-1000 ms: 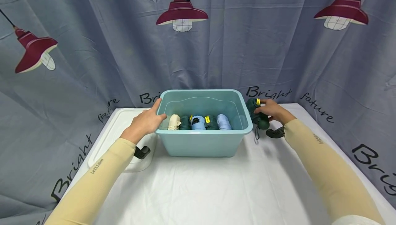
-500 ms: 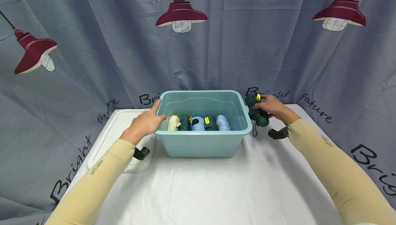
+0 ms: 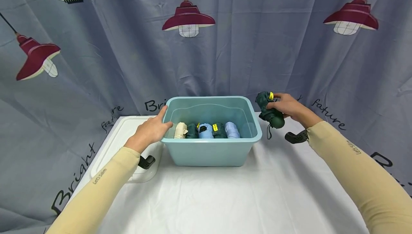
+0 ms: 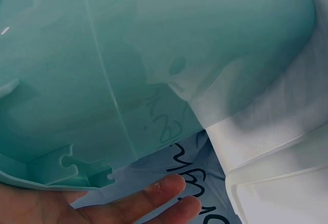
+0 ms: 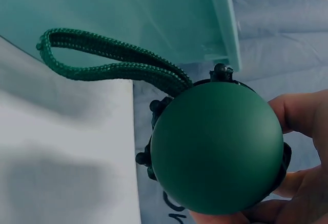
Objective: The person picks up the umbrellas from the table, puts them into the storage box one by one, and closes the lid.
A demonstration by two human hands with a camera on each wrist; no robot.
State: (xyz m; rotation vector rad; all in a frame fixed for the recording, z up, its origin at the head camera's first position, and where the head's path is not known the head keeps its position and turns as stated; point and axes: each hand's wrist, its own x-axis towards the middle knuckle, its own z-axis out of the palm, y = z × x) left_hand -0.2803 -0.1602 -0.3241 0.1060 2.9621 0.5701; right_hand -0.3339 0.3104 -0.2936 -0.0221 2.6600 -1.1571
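Note:
In the head view, a dark green folding umbrella is held by my right hand, fingers round its body, above the table just right of the teal tub. The right wrist view shows its round green end towards the camera, with a braided wrist strap looping left; my fingers wrap its far side. My left hand holds the tub's left rim, thumb over the inside. In the left wrist view, its fingers lie outside the wall.
Several rolled cream, dark green and blue bundles stand in a row inside the tub. A white lid lies left of the tub, partly under my left arm. Behind the white table hangs a grey-blue curtain.
My right hand has lifted the umbrella and drawn it slightly rightward, away from the tub's side. The left hand stays on the rim; the head view has tilted up a little.

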